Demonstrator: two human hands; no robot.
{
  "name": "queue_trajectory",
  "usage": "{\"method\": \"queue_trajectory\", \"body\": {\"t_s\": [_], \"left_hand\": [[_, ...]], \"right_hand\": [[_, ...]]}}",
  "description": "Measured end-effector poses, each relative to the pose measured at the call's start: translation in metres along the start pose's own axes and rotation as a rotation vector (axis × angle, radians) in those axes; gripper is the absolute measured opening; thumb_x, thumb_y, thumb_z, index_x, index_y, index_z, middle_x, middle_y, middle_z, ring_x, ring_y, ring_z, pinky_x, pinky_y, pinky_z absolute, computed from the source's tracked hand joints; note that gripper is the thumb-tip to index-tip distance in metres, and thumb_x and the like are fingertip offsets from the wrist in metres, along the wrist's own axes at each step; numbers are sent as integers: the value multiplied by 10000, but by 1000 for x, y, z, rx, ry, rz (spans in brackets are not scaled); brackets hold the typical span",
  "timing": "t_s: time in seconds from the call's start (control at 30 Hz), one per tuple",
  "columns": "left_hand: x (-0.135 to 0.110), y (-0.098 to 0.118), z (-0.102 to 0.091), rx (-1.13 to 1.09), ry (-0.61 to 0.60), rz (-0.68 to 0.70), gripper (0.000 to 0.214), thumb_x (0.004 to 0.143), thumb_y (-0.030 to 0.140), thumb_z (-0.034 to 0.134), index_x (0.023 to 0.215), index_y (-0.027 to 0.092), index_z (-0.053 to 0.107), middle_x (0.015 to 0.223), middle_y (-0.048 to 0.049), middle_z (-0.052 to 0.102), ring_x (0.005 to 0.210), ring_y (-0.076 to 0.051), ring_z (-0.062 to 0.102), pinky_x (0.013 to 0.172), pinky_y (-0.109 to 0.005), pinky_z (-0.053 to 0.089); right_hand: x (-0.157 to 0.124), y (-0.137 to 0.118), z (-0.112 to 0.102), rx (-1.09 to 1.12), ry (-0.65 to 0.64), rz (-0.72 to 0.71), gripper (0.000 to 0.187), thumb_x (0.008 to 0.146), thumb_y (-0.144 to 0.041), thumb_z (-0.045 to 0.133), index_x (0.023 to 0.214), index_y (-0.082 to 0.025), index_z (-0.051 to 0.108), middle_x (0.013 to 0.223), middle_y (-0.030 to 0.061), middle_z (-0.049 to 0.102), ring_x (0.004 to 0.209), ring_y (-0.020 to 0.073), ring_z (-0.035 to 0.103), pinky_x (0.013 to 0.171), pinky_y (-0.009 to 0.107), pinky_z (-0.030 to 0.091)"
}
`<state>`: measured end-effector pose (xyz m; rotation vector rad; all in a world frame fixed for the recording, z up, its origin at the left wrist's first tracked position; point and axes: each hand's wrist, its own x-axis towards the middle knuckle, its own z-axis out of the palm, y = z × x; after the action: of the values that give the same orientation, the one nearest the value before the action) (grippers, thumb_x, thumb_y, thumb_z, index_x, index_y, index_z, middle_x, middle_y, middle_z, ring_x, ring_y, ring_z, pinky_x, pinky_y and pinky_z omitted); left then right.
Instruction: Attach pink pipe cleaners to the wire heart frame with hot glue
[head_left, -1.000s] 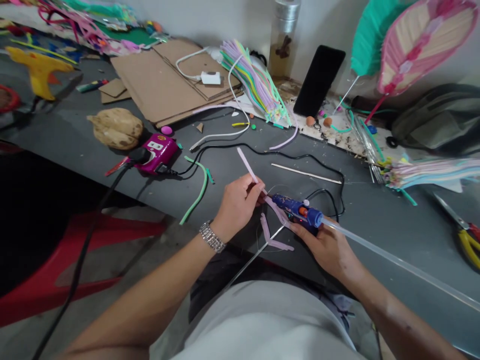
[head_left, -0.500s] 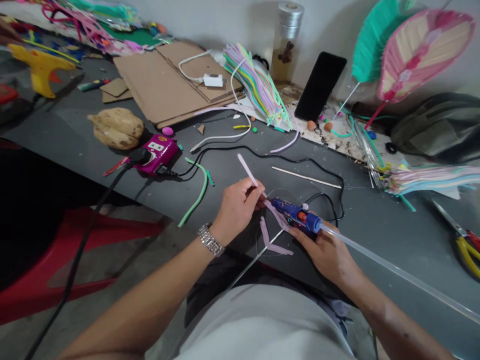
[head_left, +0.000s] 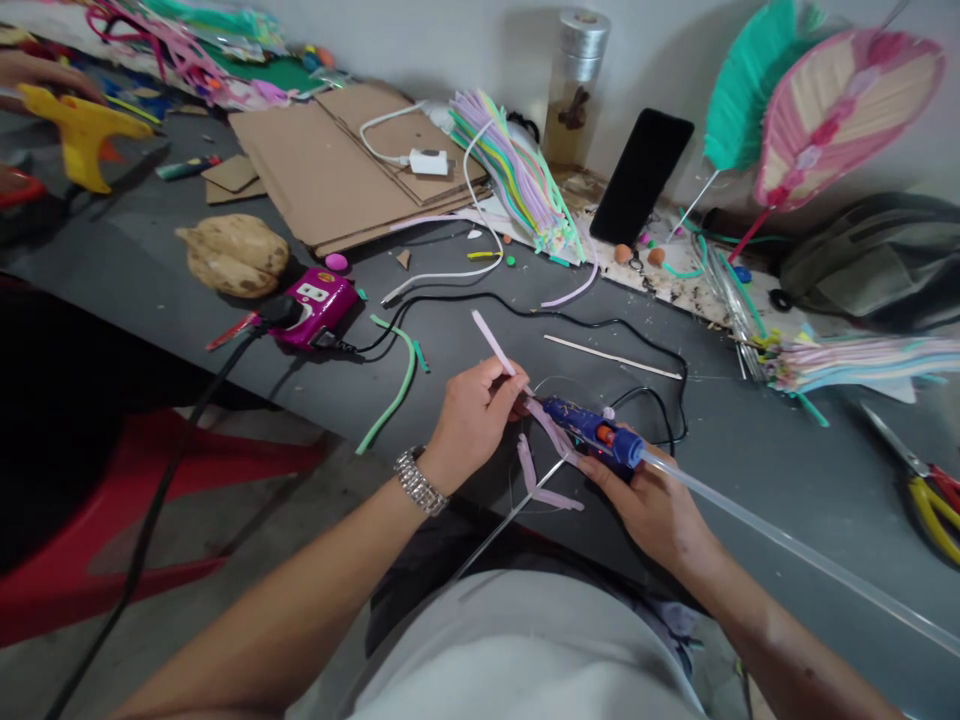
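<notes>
My left hand point(head_left: 484, 410), with a metal watch on its wrist, pinches a pale lilac pipe cleaner point(head_left: 491, 340) whose free end points up and left. My right hand point(head_left: 649, 495) is wrapped round a blue hot glue gun point(head_left: 581, 418); a long clear glue stick point(head_left: 780, 537) sticks out of its back end. The gun's nozzle is close to the left fingertips. Beneath it, lilac pipe-cleaner pieces point(head_left: 559, 498) branch off a thin pale rod point(head_left: 504, 528) that slopes down toward my lap. The exact contact at the nozzle is hidden by my fingers.
A black cord point(head_left: 480, 296) winds across the grey table to a magenta power adapter point(head_left: 319, 305). Cardboard sheets point(head_left: 322, 180), a pipe-cleaner bundle point(head_left: 517, 175) and a phone point(head_left: 641, 170) stand behind. Scissors point(head_left: 911, 470) lie right. Another person's hand point(head_left: 52, 75) is by a yellow glue gun point(head_left: 82, 130).
My hands and the glue gun stay almost still. At the far left, the other person's hand has come further into view above the yellow glue gun.
</notes>
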<state>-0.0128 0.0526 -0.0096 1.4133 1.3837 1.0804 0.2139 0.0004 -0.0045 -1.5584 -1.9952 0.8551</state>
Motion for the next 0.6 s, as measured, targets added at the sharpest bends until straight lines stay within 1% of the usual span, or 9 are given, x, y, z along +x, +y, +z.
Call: {"method": "queue_trajectory", "body": {"t_s": [0.2,0.37,0.47,0.6], "left_hand": [[0,-3,0,37,13,6,188,937,330,573,854,185,660,698,-7,690,604,-145,661,577,-241,526],[0,-3,-1,22,12,9,185,942,330,573,861,187,658,692,-3,682,606,-143,664,589,-239,530],[0,-2,-1,12,19,12,175,941,315,570,856,187,654,696,-2,681,604,-138,662,582,-231,526],[-1,0,-1,6,27,17,165,935,298,574,848,183,653,699,1,678,595,-126,656,571,-214,518]], "right_hand": [[-1,3,2,-2,1,-18,280,977,-478,575,971,-227,698,968,69,749,899,238,697,697,310,526],[0,1,1,4,-17,-6,284,974,-482,582,1011,-225,696,1007,75,748,934,246,694,745,325,532],[1,-2,0,15,-17,7,293,972,-482,587,1031,-217,698,1011,77,749,923,240,692,750,322,531],[1,-3,0,4,-8,12,294,979,-475,576,990,-210,702,992,76,752,883,228,694,724,310,521]]}}
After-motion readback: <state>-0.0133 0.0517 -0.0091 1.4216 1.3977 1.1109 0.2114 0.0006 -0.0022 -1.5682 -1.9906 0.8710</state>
